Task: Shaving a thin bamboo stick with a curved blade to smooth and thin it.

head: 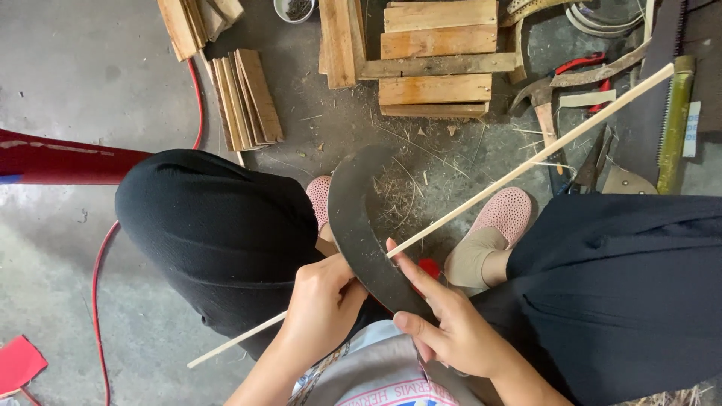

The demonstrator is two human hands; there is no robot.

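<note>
I sit with knees apart in black trousers, looking down. My right hand grips the lower part of a dark curved blade that arcs up between my feet, its index finger pressing a long thin bamboo strip against the blade's edge. My left hand is closed around the same strip just left of the blade. The strip runs diagonally from lower left, under my left hand, to the upper right over the tools.
Pink slippers rest on the concrete floor. Stacked wooden slats and loose boards lie ahead. A hammer, red-handled pliers, a saw and a green bamboo piece lie at right. A red hose curves at left.
</note>
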